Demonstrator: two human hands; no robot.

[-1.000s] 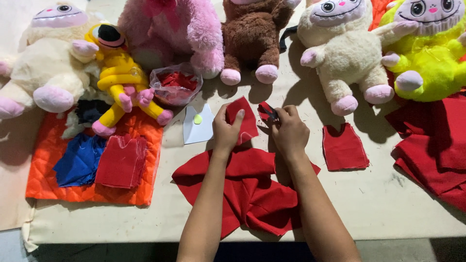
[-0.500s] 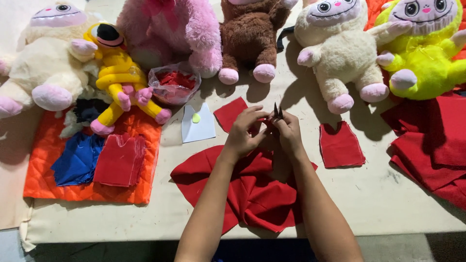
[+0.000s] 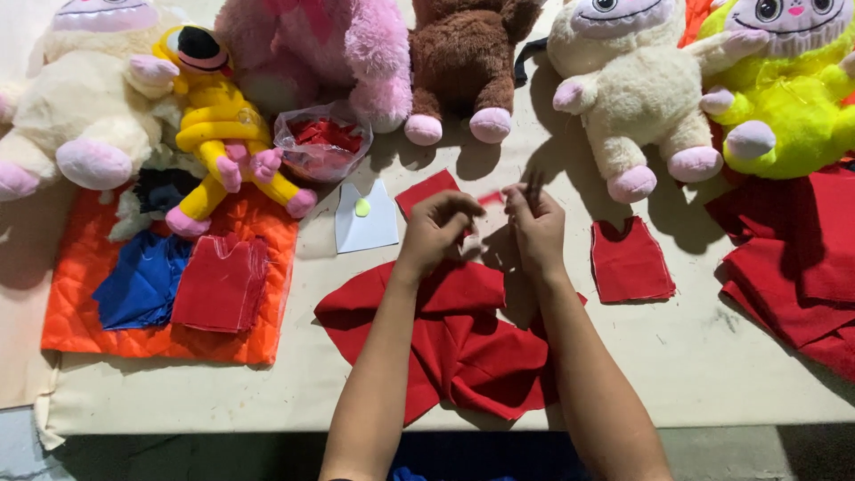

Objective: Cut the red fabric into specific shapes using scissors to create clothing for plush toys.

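At the centre of the frame both hands meet just above a heap of red cloth (image 3: 463, 343). The left hand (image 3: 438, 230) is curled, its fingers pinched together over a small red strip (image 3: 490, 198) that runs between the two hands. The right hand (image 3: 536, 224) is also closed, fingertips bunched at the strip's other end, with something thin and dark poking up above them; it is too small to tell what it is. Both hands look shut on the strip.

A flat red piece (image 3: 427, 191) lies just beside the left hand, toward the upper left of it. A white paper pattern (image 3: 367, 224) with a pale green dot sits further left. A cut red vest shape (image 3: 631, 260) lies to the right of the right hand, apart from it.

Judging from this, the step in hand is fine work on the small strip, held taut between the fingertips. The next move seems to call for a steady pinch and small, close finger motion, with the strip kept clear of the heap below.

Along the top stand plush toys: cream (image 3: 80, 116), yellow (image 3: 214, 116), pink (image 3: 312, 49), brown (image 3: 463, 62). A clear bag of red scraps (image 3: 322, 142) rests before the pink one. An orange quilted mat (image 3: 107, 303) lies at the left.
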